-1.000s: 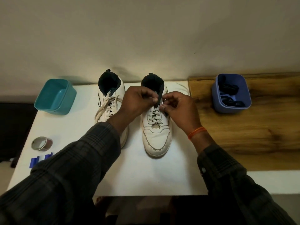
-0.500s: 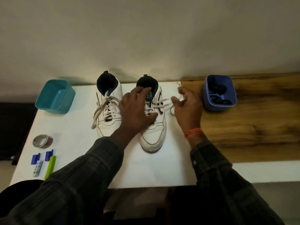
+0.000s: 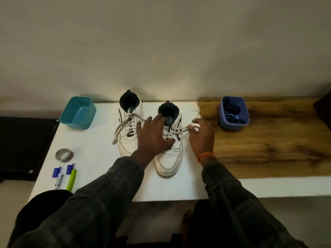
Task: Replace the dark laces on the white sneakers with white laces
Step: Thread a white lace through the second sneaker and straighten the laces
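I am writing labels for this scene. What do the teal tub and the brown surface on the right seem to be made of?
Teal tub: probably plastic, smooth, slightly glossy; even colour, rounded moulded corners, thin walls.
Brown surface: looks like wood or a wood-pattern laminate, matt; dark grain streaks run along it. Which of the two cannot be told.

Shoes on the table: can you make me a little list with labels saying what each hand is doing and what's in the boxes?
left hand: left hand lies flat, fingers spread, on the right white sneaker
right hand: right hand pinches the white lace pulled sideways from that sneaker
other shoe: left white sneaker, white lace loose
blue plastic tub: dark laces inside
teal plastic tub: nothing visible inside
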